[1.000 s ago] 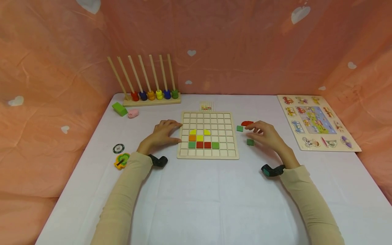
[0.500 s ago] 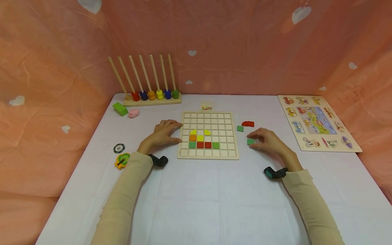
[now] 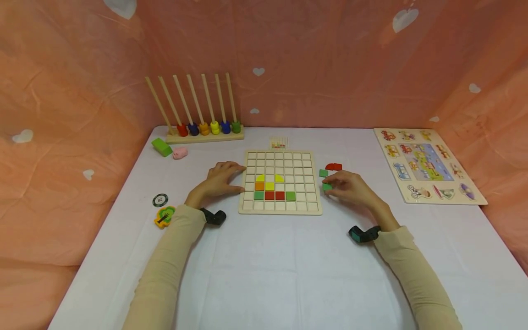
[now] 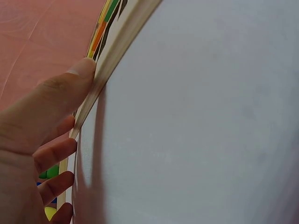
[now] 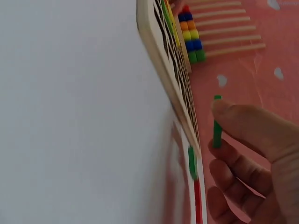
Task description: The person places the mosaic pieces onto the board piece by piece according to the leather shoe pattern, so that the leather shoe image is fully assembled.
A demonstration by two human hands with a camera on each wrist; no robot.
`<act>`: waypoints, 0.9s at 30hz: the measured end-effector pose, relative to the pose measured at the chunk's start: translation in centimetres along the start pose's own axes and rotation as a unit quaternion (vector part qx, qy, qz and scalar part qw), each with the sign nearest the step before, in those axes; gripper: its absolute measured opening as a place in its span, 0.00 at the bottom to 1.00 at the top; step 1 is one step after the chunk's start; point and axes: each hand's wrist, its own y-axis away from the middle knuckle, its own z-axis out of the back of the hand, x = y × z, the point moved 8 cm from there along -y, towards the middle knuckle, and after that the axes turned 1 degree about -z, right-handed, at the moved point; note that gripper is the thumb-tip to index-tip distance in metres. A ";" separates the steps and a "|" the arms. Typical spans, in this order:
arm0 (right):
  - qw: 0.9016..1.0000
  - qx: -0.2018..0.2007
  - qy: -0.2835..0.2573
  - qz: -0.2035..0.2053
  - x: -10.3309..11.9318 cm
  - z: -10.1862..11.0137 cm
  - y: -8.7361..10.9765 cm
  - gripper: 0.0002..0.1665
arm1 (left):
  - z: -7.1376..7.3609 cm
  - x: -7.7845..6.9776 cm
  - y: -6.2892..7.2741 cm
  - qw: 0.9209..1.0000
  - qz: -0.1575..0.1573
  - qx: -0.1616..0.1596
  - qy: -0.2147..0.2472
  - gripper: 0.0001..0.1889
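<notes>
My left hand [image 3: 218, 178] rests along the left edge of a wooden grid board [image 3: 297, 158], thumb and fingertips at its rim. Seen from the left wrist, the thumb [image 4: 60, 98] touches the board's edge and the fingers spread along it. Several yellow, orange, red and green tiles sit in cells in the board's lower part. Just right of the board, my right hand [image 3: 350, 188] pinches a green square tile [image 5: 217, 126] between thumb and fingers, raised off the table. Another green tile [image 3: 323, 173] and red pieces [image 3: 334, 167] lie on the table beyond that hand.
A small pattern card [image 3: 278, 143] lies behind the board. Back left stands a bead rack [image 3: 206, 137] with tall rods, near a green block [image 3: 162, 147] and pink piece [image 3: 179, 152]. A poker chip [image 3: 160, 200] and tree piece [image 3: 164, 217] lie left; a picture puzzle [image 3: 429, 165], right.
My right hand came down to the nearer green tile, took it between thumb and fingers, and carried it left toward the board. The left hand has stayed in place.
</notes>
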 end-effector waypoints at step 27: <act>0.998 0.012 -0.019 0.063 3.8 -4.7 -1.4 0.07 | 0.1 -0.2 0.1 1.000 -0.001 -0.001 -0.005 0.37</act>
